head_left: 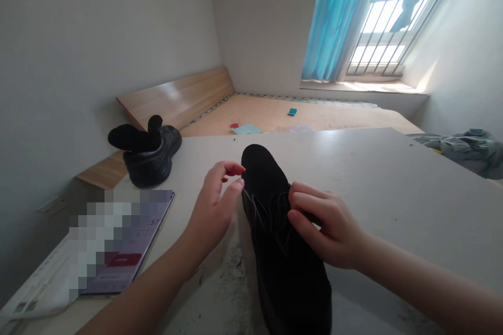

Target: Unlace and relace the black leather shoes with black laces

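Across the lower frame, a white table (369, 167) is carrying a black shoe (294, 282) at bottom centre. The right hand (328, 225) is grasping its right edge with curled fingers; the left hand (218, 196), fingers loosely parted, is hovering at its left edge.

1. On the counter (365, 162), near the middle of its close side: shoe (293, 277), between left grip (220, 193) and right grip (328, 220).
2. At the shoe's left edge, toward its far end: left grip; touching or just beside, impossible to tell.
3. Against the shoe's right side: right grip.
4. At the counter's far left corner: second shoe (147, 167); nearer, device (143, 246).
5. Behind the counter: bed (341, 118), with packet (292, 112) on it.
6. Beyond the bed, right: window (379, 55); left of it, curtain (334, 21).
7. Past the counter's right edge: clothes (471, 149).
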A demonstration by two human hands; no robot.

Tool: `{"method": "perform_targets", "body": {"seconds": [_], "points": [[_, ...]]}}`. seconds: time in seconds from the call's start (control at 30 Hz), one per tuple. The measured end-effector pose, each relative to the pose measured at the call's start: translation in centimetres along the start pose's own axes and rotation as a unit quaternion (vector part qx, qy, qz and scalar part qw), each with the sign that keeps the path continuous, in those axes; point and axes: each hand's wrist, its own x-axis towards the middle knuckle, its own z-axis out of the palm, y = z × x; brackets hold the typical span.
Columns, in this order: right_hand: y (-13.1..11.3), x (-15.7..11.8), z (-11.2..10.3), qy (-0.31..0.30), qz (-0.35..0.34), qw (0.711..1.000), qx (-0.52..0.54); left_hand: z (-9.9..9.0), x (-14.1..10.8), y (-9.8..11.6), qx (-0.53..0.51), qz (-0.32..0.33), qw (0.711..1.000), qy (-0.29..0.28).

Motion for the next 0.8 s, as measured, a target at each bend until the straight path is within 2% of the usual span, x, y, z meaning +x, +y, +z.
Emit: {"method": "perform_targets", "body": {"seconds": [0.1,0.2,0.3,0.37,0.47,0.63,0.8], "points": [[-0.7,0.0,-0.5,-0.032,-0.006,0.999,-0.035,0.9,-0.2,-0.8,-0.024,-0.019,0.999,-0.033],[-1.0,0.1,-1.2,-0.056,-0.024,0.995,-0.083,1.3,-0.9,-0.5,-0.052,-0.042,0.997,-0.042],[-0.9,0.4,-2.0,-0.108,-0.049,0.987,-0.111,1.0,-1.3,0.3,-0.087,-0.060,0.987,-0.120],[-0.8,0.5,-2.4,-0.150,-0.043,0.983,-0.097,0.8,-1.4,0.7,-0.057,-0.046,0.985,-0.157],[-1.0,0.4,-2.4,-0.175,-0.010,0.981,-0.079,0.4,-1.4,0.8,0.010,-0.004,0.986,-0.167],[-1.7,0.4,-2.2,-0.188,0.029,0.978,-0.090,0.1,-1.4,0.8,0.040,0.021,0.980,-0.193],[-1.8,0.5,-2.1,-0.209,0.036,0.977,0.007,0.2,-1.5,0.8,0.052,0.040,0.979,-0.192]]}}
